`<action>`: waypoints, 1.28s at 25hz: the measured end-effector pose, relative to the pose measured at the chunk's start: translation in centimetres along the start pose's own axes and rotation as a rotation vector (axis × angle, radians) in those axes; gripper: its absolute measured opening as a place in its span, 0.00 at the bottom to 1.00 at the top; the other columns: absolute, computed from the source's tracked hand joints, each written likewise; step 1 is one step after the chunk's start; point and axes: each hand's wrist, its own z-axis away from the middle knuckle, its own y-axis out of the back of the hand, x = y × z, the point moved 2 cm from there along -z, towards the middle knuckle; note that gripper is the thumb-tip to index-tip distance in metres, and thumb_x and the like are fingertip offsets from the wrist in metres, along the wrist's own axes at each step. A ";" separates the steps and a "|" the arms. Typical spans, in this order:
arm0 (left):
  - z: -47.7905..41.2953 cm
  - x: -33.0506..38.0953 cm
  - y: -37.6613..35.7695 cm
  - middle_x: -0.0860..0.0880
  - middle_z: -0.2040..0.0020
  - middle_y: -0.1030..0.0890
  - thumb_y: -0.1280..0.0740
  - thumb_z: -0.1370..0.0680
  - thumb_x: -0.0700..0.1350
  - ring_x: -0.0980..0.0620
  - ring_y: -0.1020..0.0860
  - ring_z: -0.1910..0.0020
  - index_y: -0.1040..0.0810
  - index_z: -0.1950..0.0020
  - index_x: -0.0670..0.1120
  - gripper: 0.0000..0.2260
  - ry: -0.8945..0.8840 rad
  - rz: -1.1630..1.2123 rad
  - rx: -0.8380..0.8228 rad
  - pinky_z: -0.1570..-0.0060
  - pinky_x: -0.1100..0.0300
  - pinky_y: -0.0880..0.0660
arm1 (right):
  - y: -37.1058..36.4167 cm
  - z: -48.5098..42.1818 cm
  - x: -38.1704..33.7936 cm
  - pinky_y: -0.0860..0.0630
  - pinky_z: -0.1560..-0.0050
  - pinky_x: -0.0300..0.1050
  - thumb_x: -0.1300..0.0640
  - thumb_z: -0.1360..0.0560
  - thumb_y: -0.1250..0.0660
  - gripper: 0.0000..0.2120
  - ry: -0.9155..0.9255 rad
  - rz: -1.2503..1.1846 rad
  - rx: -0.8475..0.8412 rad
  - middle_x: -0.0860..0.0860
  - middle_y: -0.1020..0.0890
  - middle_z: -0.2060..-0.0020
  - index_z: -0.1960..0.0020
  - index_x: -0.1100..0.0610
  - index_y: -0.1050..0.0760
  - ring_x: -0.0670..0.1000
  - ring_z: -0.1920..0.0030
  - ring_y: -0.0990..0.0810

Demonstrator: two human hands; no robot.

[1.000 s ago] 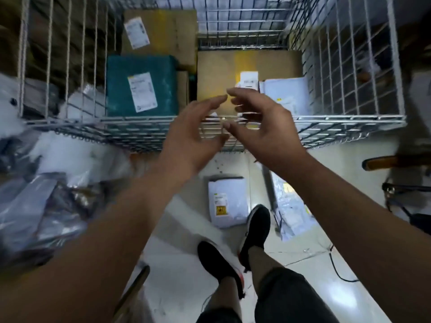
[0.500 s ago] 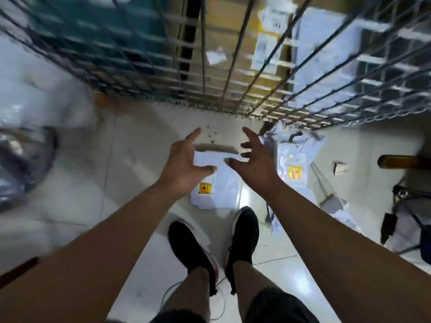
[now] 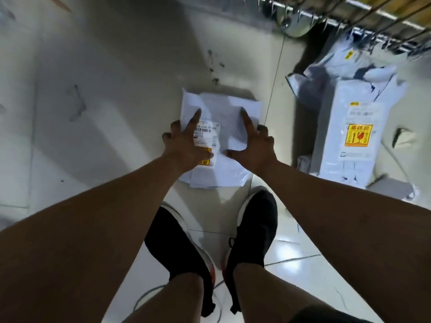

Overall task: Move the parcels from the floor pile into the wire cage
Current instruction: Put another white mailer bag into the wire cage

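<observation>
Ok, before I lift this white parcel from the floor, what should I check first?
1. Left hand and right hand on the white parcel: ok.
2. Fingers closed round its edges: cannot tell.
3. Parcel off the floor: not ok, it lies flat.
4. Fragile-sticker parcel apart from it: ok.
5. Wire cage opening in view: not ok, only its bottom edge shows.

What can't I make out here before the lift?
- Wire cage: head view, cut off by the top edge; its inside is unseen.
- White parcel: head view, label partly under the left hand, print blurred.
- Grip: head view, whether the outer fingers of the left hand or right hand curl under the parcel's edges is hidden by the hands themselves.
</observation>
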 end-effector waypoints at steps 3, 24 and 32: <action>1.2 0.5 -1.4 0.39 0.21 0.46 0.21 0.32 0.63 0.39 0.37 0.24 0.55 0.18 0.64 0.54 -0.002 0.108 0.027 0.26 0.48 0.38 | -0.6 1.2 -0.6 0.35 0.30 0.56 0.37 0.34 0.23 0.57 0.010 -0.043 0.038 0.63 0.39 0.28 0.18 0.38 0.57 0.66 0.30 0.34; 49.7 15.4 37.9 0.43 0.26 0.44 0.24 0.42 0.66 0.34 0.29 0.35 0.55 0.28 0.81 0.53 -0.052 -0.019 0.128 0.34 0.39 0.26 | 35.5 43.0 -31.2 0.36 0.27 0.59 0.34 0.34 0.24 0.52 0.214 0.048 0.040 0.63 0.47 0.23 0.20 0.34 0.52 0.66 0.25 0.42; 57.8 21.6 46.4 0.46 0.27 0.37 0.18 0.40 0.59 0.43 0.28 0.33 0.47 0.22 0.72 0.54 -0.214 0.007 0.265 0.33 0.49 0.27 | 46.9 50.9 -35.6 0.32 0.29 0.58 0.35 0.37 0.21 0.54 0.246 0.028 0.141 0.60 0.36 0.33 0.21 0.31 0.51 0.66 0.32 0.35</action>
